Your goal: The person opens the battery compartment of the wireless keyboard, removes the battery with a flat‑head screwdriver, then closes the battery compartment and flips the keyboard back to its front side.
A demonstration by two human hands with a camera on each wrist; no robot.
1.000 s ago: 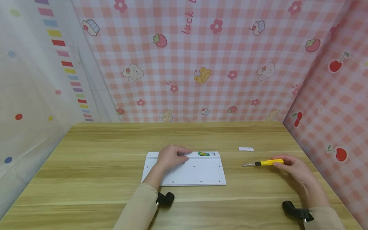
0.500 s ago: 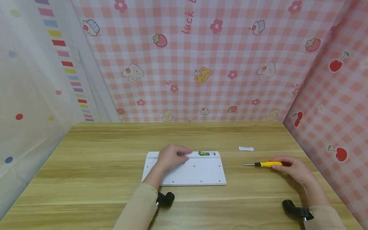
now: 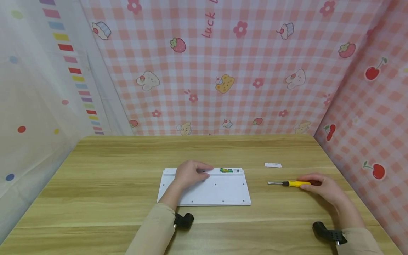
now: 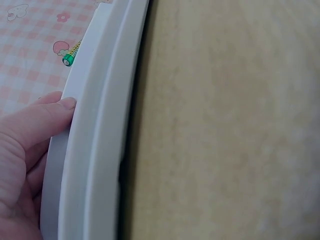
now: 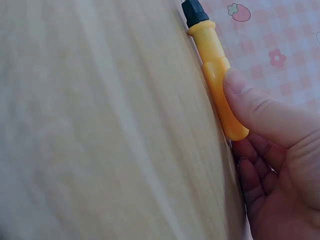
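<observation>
A white keyboard (image 3: 210, 194) lies underside up, small dark screw spots across its back. Green and yellow batteries (image 3: 226, 170) sit in the uncovered compartment of its raised far bar. My left hand (image 3: 188, 173) holds that bar left of the batteries, the thumb on the near side and the index finger toward the far edge. Over to the right, my right hand (image 3: 326, 187) pinches the yellow handle of a screwdriver (image 3: 298, 183) between thumb and fingers. Its metal shaft points left, close over the table. In the right wrist view the thumb presses along the handle (image 5: 212, 65).
A small white battery cover (image 3: 272, 165) lies on the wooden table (image 3: 105, 191), beyond the screwdriver tip. Pink checked cloth (image 3: 204, 106) hangs behind the table's far edge, with more cloth at both sides. Black camera mounts (image 3: 183, 220) stick out from the wrists.
The right hand has brought the screwdriver slightly left and its handle end lower, so it lies more level. The left hand and keyboard stay put.
</observation>
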